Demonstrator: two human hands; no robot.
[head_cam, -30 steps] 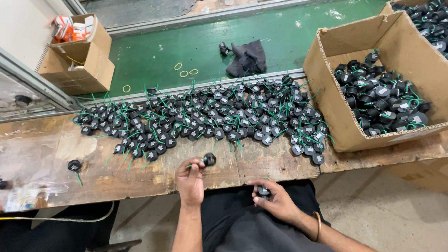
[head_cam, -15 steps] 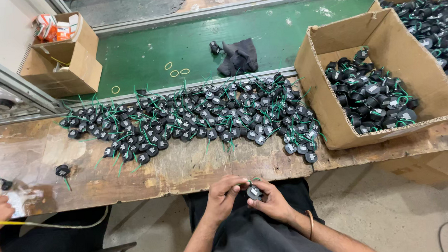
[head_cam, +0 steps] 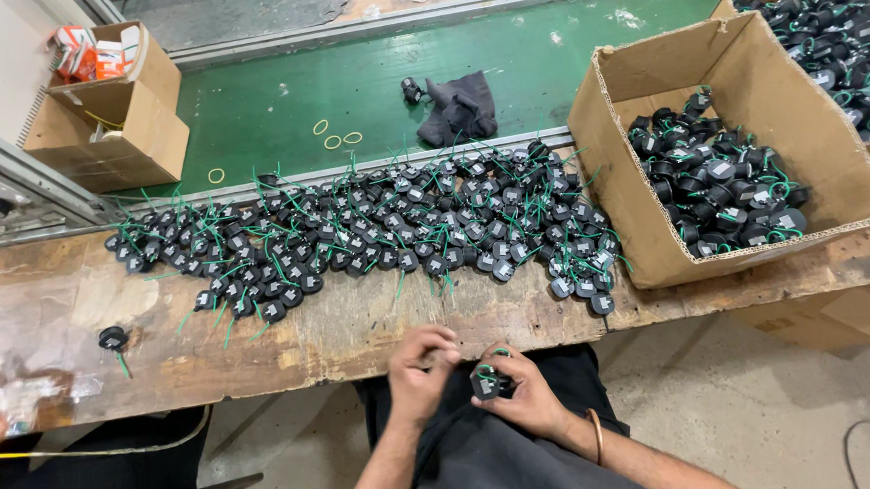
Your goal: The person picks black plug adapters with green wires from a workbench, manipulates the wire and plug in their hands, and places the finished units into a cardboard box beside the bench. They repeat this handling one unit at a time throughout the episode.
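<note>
my left hand pinches the green wire w/ fingertips while my right hand cups the small black part over my lap, below the bench edge, hands close together; best keep grip snug, wire taut, imo.

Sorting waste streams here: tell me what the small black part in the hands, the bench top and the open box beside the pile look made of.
Small black part: likely moulded plastic, matt, with a green insulated wire.
Bench top: wood, worn and stained, grain showing.
Open box: brown corrugated cardboard, raw torn-looking edges.
</note>
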